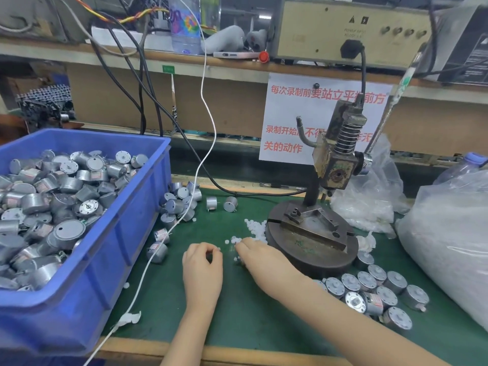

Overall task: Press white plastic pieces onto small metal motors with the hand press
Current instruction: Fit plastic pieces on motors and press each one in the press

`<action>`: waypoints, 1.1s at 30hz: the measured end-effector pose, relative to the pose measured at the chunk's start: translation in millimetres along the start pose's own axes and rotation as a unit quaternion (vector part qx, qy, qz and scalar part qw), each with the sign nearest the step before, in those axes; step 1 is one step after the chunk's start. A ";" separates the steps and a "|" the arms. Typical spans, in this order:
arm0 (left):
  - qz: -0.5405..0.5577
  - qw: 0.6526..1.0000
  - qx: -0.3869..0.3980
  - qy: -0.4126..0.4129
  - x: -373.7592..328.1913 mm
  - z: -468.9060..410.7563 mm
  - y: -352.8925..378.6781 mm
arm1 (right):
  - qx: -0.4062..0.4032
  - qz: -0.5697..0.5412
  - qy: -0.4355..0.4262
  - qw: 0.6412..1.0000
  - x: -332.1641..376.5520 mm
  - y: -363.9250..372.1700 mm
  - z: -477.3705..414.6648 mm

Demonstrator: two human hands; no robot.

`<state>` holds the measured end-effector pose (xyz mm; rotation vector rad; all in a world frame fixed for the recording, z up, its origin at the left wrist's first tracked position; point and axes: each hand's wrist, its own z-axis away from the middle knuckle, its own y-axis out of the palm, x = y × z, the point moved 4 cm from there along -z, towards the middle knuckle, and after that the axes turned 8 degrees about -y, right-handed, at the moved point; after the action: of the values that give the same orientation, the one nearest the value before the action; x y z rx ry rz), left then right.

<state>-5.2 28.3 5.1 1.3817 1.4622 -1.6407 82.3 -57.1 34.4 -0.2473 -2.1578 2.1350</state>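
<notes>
My left hand (202, 262) lies on the green mat with its fingers curled round a small grey motor, which is mostly hidden. Just to its right, my right hand (254, 256) reaches down into scattered white plastic pieces (254, 228) and pinches one at its fingertips. The hand press (335, 157) stands behind and to the right. Nothing sits in the fixture on its round base (311, 244). Both hands are in front of the base and left of it.
A blue bin (137, 215) full of motors fills the left. Loose motors (179, 204) lie beside it, and more motors (369, 289) cluster front right of the press. A large plastic bag (449, 233) of white pieces stands at the right. A white cable (203, 154) crosses the mat.
</notes>
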 end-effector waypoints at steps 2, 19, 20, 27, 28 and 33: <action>0.000 1.000 0.006 0.003 0.5 -0.2 1.0 | -0.007 0.026 -0.003 1.000 3.0 1.8 -2.7; -0.430 0.885 0.069 0.167 1.5 13.4 34.6 | -0.302 -0.217 0.266 0.889 -111.8 -19.8 80.9; -0.424 0.888 0.070 0.164 -0.6 14.1 33.6 | -0.304 -0.211 0.272 0.888 -116.4 -19.8 80.7; -0.370 0.913 0.057 0.163 -3.2 15.9 30.6 | -0.303 -0.173 0.323 0.880 -143.6 -17.9 70.0; -0.361 0.916 0.045 0.172 -2.7 15.3 30.9 | -0.306 -0.166 0.323 0.880 -144.4 -17.7 68.6; -0.356 0.921 0.045 0.153 0.3 12.0 30.0 | -0.294 -0.167 0.321 0.885 -145.9 -16.5 67.5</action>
<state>17.3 9.2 -8.1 1.2673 2.2961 -1.9896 212.6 -150.1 56.5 -0.4939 -2.1378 0.9708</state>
